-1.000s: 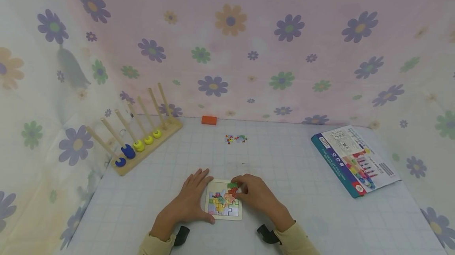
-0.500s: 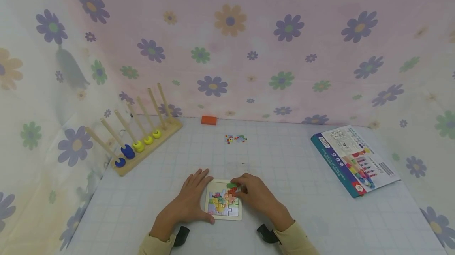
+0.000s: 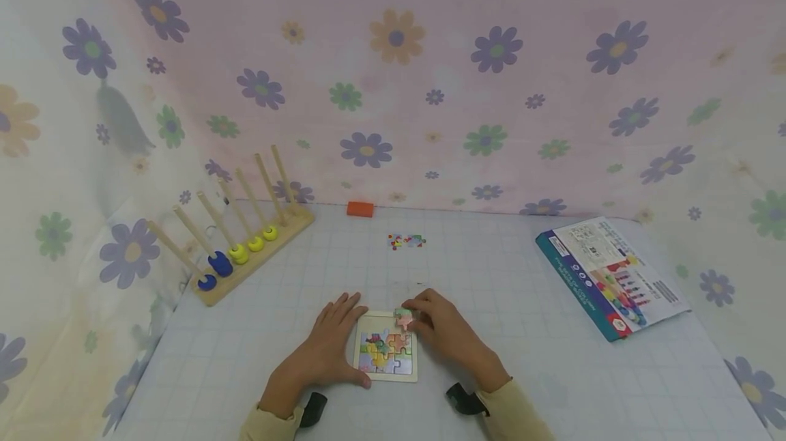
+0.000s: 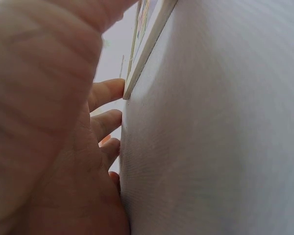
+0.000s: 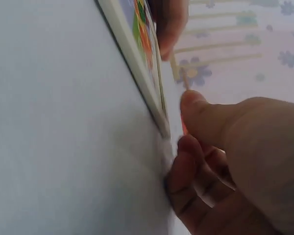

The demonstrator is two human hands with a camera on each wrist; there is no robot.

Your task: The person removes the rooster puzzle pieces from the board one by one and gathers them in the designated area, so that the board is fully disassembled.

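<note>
A small wooden jigsaw puzzle tray (image 3: pixel 387 378) lies flat on the table. Joined pieces (image 3: pixel 382 353) cover its lower part, and bare wood shows along the top. My left hand (image 3: pixel 334 342) rests along the tray's left side, fingers spread and fairly straight; in the left wrist view a fingertip (image 4: pixel 116 88) touches the tray edge. Thumb and fingers of my right hand (image 3: pixel 445 332) pinch a pink and green jigsaw piece (image 3: pixel 403 319) at the tray's top right corner. In the right wrist view, the right thumb (image 5: pixel 206 115) lies just past the tray's corner.
Two jigsaw pieces (image 3: pixel 406 241) lie further back, with an orange block (image 3: pixel 359 209) behind them. On the left stands a wooden peg rack (image 3: pixel 264 253) with blue and yellow beads. A printed box (image 3: pixel 614 277) lies to the right. Flowered cloth surrounds the table.
My right hand has shifted slightly up and right with the piece, which now sits higher and shows pink where red and green showed before. My left hand has stayed in place.
</note>
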